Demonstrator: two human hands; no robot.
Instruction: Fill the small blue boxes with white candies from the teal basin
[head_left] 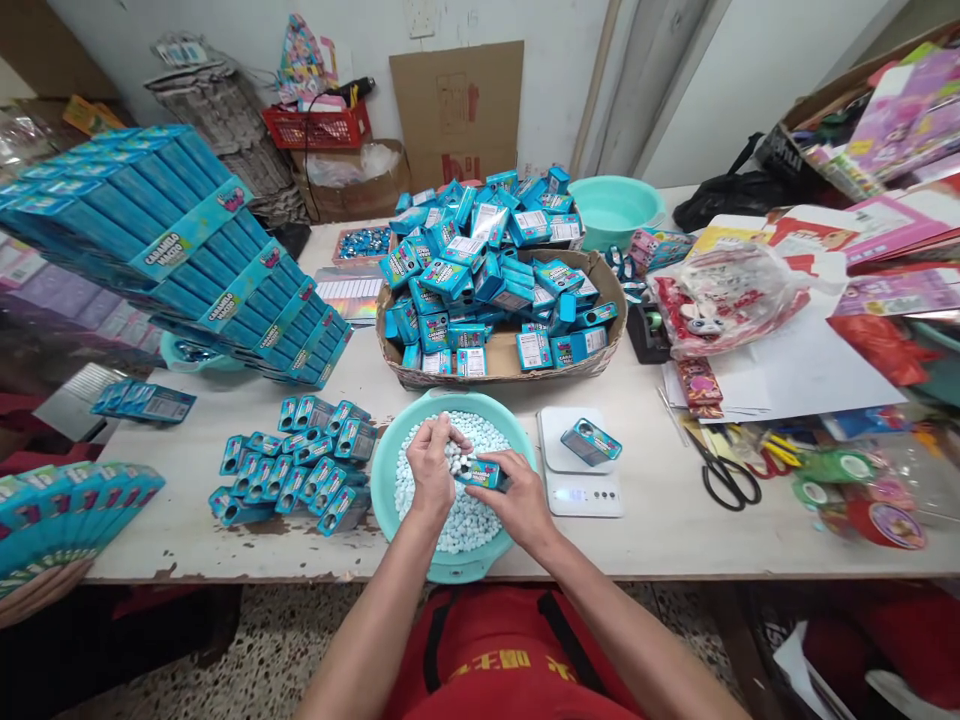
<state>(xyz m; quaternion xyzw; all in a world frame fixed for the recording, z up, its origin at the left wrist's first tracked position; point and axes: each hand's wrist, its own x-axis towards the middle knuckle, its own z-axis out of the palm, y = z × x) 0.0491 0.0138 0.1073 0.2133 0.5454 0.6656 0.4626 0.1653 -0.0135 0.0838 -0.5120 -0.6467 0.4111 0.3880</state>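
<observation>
My right hand [519,500] grips a small blue candy box [484,474] printed "Caramelo Macizo", tilted with its end toward my left hand. Curled at that end, my left hand [433,462] has small white candies at its fingers. Beneath both hands is a turquoise basin [386,515] full of pale candies [469,525]. To the right, a white digital scale [574,495] bears another blue box [592,442], which lies tilted. Several blue boxes with round holes in their ends [300,460] stand grouped left of the basin.
Behind the basin, a cut-down carton [499,358] overflows with blue boxes. Display packs [217,260] are stacked high at left. Black scissors [724,480], tape rolls [840,465] and a plastic bag [727,295] lie at right. Another person's hand [45,590] holds fanned blue boxes at far left.
</observation>
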